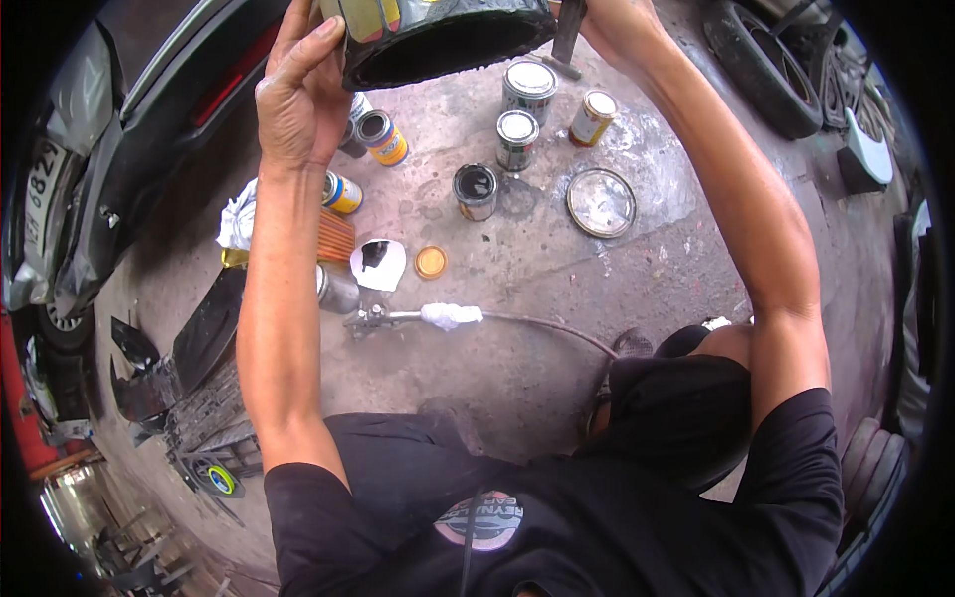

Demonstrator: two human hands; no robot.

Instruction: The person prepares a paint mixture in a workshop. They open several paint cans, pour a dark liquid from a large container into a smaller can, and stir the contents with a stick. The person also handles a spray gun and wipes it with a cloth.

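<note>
Raised at the top edge, my left hand [303,95] is closed on the side of a large black-smeared can [448,50]. Its wide dark round end faces me, and the upper part is cut off by the frame. My right hand [625,35] is at the can's other side, its fingers mostly out of view. A flat dark strip [568,32] hangs from it beside the can. Below on the floor stands an open can [477,194] with black inside. A spray gun [373,316] lies nearer me, white wrapping [451,315] around its hose end.
Lidded cans [529,90] and a round lid [601,202] are on the stained floor. Left are yellow-blue cans [386,139], a black-smeared white piece [378,264] and an orange cap [431,263]. A dark car [149,129] stands left, a tire [761,70] at far right.
</note>
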